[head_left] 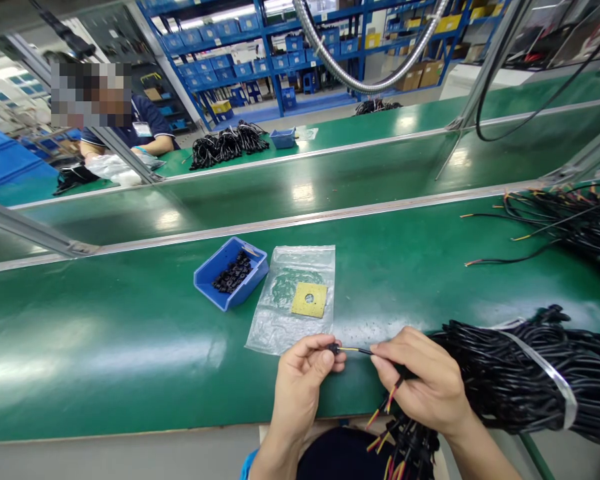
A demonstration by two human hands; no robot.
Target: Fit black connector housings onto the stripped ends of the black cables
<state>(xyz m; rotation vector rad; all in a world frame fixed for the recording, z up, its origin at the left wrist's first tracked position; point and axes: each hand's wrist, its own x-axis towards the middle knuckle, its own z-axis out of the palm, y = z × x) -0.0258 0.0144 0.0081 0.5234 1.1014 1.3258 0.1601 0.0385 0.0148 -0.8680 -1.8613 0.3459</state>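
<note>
Between thumb and fingers my left hand (305, 377) pinches a small black connector part (334, 348). My right hand (423, 377) grips a black cable (364, 351) near its end, and its bared yellow wire runs to that black part. Whether the wire sits inside the part or only touches it, I cannot tell. Below my right hand hang several more cable ends (400, 443) with red and yellow wires. Just beyond my left hand lies a clear plastic bag (275, 333) with a yellow square sponge (319, 308) on it, a hole in its middle.
A blue bin (207, 293) of small black parts stands left of the bag. At right lies a tied cable bundle (520, 373), with loose cables (565, 220) behind it. Across the green bench (130, 380), a co-worker (145, 127) sits near more bundles (227, 145). A metal hose (360, 85) hangs overhead.
</note>
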